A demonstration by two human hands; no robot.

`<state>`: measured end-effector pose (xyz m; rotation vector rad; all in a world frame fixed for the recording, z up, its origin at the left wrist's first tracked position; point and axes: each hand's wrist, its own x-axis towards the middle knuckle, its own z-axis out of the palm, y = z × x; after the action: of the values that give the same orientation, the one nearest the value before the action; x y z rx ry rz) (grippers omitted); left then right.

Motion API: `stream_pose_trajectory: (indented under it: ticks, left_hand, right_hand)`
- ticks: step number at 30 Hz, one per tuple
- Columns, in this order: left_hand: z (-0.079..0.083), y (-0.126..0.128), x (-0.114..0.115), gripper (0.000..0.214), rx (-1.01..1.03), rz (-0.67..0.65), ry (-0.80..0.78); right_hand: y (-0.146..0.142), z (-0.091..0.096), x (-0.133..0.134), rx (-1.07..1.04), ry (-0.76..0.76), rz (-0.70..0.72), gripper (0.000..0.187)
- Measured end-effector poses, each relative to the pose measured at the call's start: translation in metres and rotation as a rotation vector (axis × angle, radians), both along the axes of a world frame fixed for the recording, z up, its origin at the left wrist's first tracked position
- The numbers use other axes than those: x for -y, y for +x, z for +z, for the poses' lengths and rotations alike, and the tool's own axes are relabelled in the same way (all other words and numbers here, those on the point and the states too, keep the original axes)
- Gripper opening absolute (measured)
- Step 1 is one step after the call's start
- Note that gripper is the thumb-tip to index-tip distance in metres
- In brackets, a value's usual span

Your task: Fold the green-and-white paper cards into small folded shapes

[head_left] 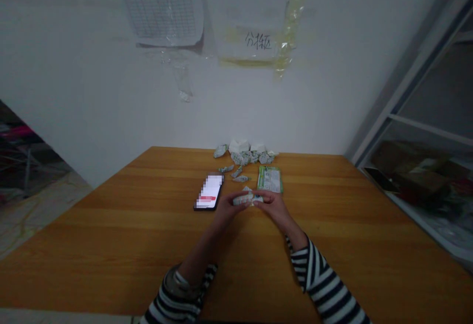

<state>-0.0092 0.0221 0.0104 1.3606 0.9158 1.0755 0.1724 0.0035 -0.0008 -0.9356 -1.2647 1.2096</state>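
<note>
Left to right. Black smartphone (209, 192) lies flat on the wooden desk (111, 250), screen lit, contents pixelated, nothing legible. Left hand (229, 207), in a black-and-white striped sleeve (177, 294), is nearly closed, fingers pinching one end of a folded white-and-green wrapper (246, 198). Right hand (268, 205), matching striped sleeve (325, 284), pinches the other end. Wrapper sits mid-air just above the desk, between both hands, near the desk's centre.

Handling, my read: very light, thin, soft, creases easily, little stiffness. May spring open if released. Surface finish can't be judged. Best hold is a fingertip pinch across the folded edges, not the loose corners.

Beyond the hands: three small folded pieces (236, 172) lie just past the phone, with a loose pile of folded wrappers (244, 153) at the desk's far edge against the wall. Flat green-edged packet (269, 179) lies just beyond the right hand; print too small to read, no brand legible.

On the wall: gridded sheet (160, 3), unreadable; taped note (257, 41), handwritten, looks like 分拣区. Far right: metal shelf (417, 122) holding cardboard boxes (410, 171).
</note>
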Motion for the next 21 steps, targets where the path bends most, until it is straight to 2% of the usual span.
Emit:
stream_pose_trajectory:
  ticks: [5,10,14,18,21]
  left_hand:
    - [0.004,-0.002,0.003,0.047,-0.038,-0.025,-0.02]
    - [0.001,-0.003,0.001,0.045,-0.022,0.037,0.001]
    - [-0.006,-0.003,-0.002,0.034,-0.134,0.124,0.142]
    - [-0.008,-0.004,-0.002,0.015,-0.34,0.26,0.369]
    - [-0.005,-0.005,0.001,0.013,-0.421,0.233,0.481]
  right_hand:
    - [-0.007,0.002,0.002,0.022,0.09,-0.031,0.032]
    - [-0.006,-0.006,-0.003,0.053,0.021,-0.03,0.035]
    - [-0.007,-0.011,-0.006,0.164,0.08,-0.131,0.031]
    - [-0.007,-0.009,-0.001,0.338,0.208,-0.227,0.017]
    - [-0.006,-0.006,0.001,0.415,0.229,-0.268,0.015]
